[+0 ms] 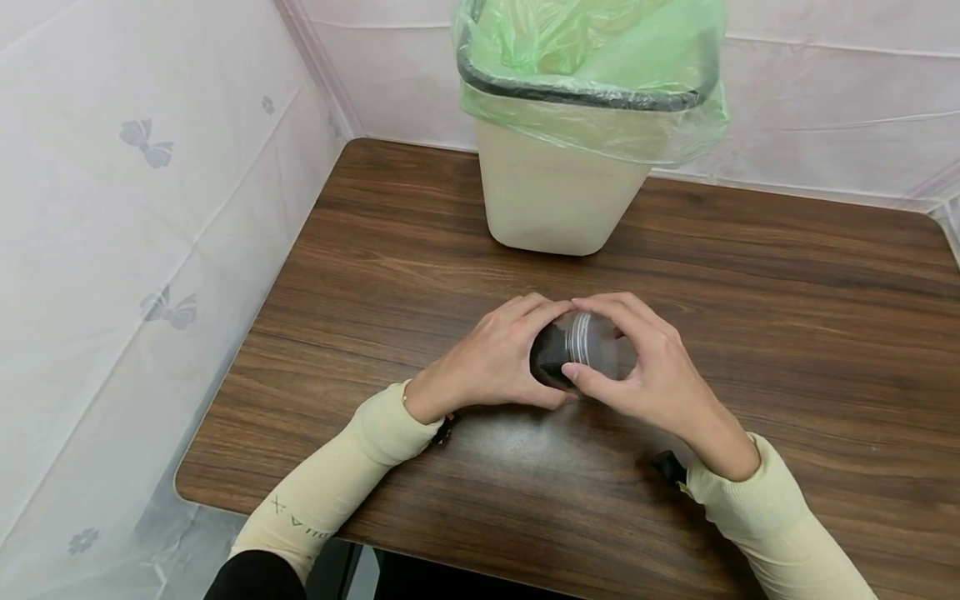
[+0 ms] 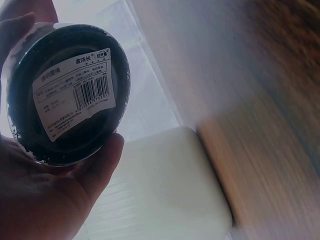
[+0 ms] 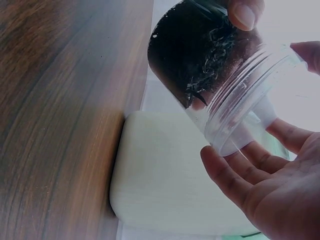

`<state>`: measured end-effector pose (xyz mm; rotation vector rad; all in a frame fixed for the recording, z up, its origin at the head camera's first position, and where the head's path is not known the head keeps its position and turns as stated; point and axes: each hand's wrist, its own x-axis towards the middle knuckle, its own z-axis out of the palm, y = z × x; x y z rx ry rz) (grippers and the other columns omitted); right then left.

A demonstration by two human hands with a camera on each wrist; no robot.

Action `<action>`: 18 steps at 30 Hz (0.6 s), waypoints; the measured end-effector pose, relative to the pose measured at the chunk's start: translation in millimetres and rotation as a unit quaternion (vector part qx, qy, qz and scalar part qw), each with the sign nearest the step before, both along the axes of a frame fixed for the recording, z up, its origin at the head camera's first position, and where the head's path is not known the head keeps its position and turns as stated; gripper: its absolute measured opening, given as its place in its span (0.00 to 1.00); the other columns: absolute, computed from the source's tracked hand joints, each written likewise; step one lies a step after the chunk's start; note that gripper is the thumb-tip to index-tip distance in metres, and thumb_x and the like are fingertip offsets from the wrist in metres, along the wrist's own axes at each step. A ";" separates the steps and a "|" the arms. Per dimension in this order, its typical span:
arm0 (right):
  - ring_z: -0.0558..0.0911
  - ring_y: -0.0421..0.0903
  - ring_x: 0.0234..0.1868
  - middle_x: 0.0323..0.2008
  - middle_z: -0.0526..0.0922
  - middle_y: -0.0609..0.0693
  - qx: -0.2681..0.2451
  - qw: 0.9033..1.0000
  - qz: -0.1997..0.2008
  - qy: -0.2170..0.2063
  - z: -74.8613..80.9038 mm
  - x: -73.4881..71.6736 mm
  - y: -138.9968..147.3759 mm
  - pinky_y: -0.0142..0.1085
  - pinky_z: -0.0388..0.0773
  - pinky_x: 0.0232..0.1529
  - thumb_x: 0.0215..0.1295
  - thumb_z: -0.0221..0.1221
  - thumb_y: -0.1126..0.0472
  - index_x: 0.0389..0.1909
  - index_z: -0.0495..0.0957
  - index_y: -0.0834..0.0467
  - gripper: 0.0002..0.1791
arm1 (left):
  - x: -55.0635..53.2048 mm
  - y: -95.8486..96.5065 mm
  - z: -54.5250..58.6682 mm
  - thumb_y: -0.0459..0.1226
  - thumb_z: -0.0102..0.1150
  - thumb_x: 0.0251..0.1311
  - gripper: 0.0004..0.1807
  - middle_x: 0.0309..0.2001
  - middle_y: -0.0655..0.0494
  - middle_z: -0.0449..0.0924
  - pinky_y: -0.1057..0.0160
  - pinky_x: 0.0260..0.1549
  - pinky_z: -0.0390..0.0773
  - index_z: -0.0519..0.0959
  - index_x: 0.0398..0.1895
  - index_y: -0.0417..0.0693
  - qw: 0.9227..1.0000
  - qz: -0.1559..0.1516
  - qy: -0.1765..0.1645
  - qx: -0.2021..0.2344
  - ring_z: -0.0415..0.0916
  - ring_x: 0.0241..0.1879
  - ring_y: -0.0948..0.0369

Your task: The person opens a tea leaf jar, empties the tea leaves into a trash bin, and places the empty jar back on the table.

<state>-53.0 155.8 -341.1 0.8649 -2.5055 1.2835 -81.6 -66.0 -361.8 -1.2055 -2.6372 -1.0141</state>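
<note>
Your left hand [image 1: 502, 354] and right hand [image 1: 648, 367] grip the jar [image 1: 551, 354]; a slip could send it rolling off the table's near edge [image 1: 465, 552]

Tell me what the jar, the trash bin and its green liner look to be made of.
Jar: probably clear, glossy plastic, though glass is possible; dark contents show through. Trash bin: likely smooth, low-sheen plastic, given its rounded, molded-looking corners. Green liner: thin, shiny plastic film, wrinkled and see-through.
</note>
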 end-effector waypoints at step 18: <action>0.81 0.43 0.50 0.53 0.81 0.47 0.009 0.997 -0.052 -0.061 -1.9 -3.9 4.3 0.36 0.81 0.42 0.62 0.69 0.57 0.64 0.76 0.54 0.28 | 1.4 1.4 0.6 0.58 0.77 0.39 0.50 0.52 0.57 0.74 0.64 0.51 0.73 0.72 0.67 0.46 1.000 0.002 0.022 -0.010 0.71 0.50 0.63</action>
